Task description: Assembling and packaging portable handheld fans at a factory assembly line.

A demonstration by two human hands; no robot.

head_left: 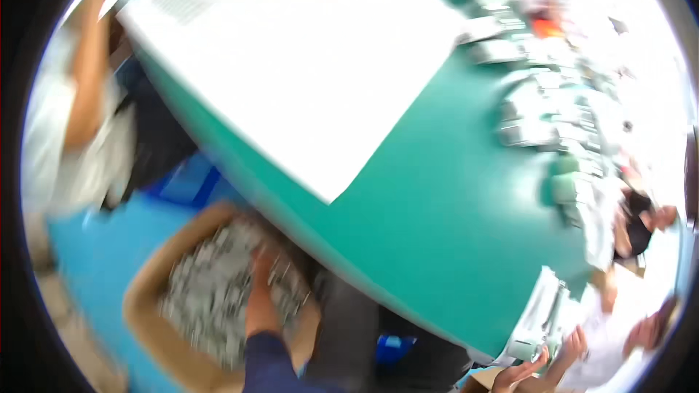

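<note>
My left hand [265, 262] reaches down into a cardboard box [149, 287] on the floor, its navy sleeve entering from the lower edge. A heap of small grey-white pieces [211, 295] fills the box; motion blur hides what kind they are. The hand touches or hovers just at the heap, and its fingers are too smeared to show whether they are closed or hold anything. My right hand is outside the picture.
Beside the box runs a green-topped table [437, 196] bearing a large white sheet [313, 73]. Rows of pale blurred items [531, 120] line its far right side. Co-workers stand around: a bare arm [87, 80] at left, hands [571, 346] holding something at lower right.
</note>
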